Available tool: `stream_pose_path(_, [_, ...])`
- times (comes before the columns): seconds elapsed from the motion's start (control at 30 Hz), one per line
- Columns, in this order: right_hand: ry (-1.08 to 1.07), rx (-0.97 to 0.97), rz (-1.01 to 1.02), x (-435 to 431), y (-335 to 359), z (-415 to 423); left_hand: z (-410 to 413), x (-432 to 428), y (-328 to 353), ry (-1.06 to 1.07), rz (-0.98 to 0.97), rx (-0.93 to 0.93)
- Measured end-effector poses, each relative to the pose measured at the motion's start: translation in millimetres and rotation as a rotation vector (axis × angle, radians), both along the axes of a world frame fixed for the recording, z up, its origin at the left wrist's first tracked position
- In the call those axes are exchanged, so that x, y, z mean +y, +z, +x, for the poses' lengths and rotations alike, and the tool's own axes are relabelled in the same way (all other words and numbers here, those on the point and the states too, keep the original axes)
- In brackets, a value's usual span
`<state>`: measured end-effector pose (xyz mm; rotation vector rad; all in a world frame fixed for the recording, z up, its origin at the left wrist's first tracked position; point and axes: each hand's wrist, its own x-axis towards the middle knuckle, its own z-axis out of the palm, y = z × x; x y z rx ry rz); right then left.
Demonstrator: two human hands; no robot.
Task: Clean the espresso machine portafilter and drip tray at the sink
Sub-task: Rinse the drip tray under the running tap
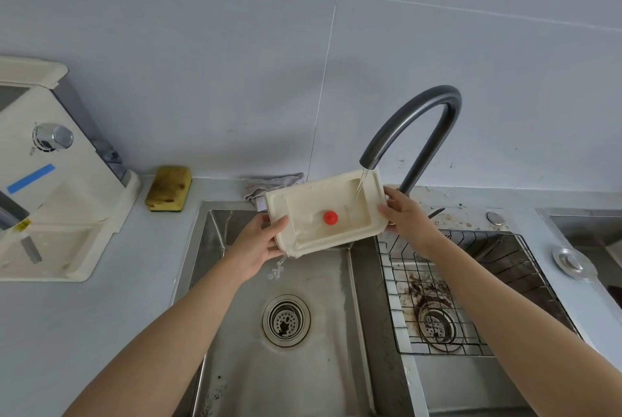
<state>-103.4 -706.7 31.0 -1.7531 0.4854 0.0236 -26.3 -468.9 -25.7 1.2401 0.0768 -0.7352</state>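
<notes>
A cream drip tray (303, 201) with a red float knob (330, 217) is held over the left sink basin (323, 366), tilted down to the left. My left hand (261, 245) grips its left end and my right hand (405, 214) grips its right end. Water runs from the dark curved faucet (417, 124) into the tray's right side and spills off the lower left corner into the basin. The cream espresso machine (43, 174) stands on the counter at the left. No portafilter shows.
A yellow sponge (168, 188) and a grey cloth (266, 186) lie at the back of the counter. The right basin holds a wire rack (471, 299) with coffee grounds around its drain. A metal sink stopper (572, 263) lies on the right ledge.
</notes>
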Motion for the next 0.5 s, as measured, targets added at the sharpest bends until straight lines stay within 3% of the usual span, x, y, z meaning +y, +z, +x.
stream_pose_path(0.5, [-0.165, -0.059, 0.193, -8.0, -25.2, -40.6, -18.9, -20.6, 9.9, -0.017, 0.105, -0.127])
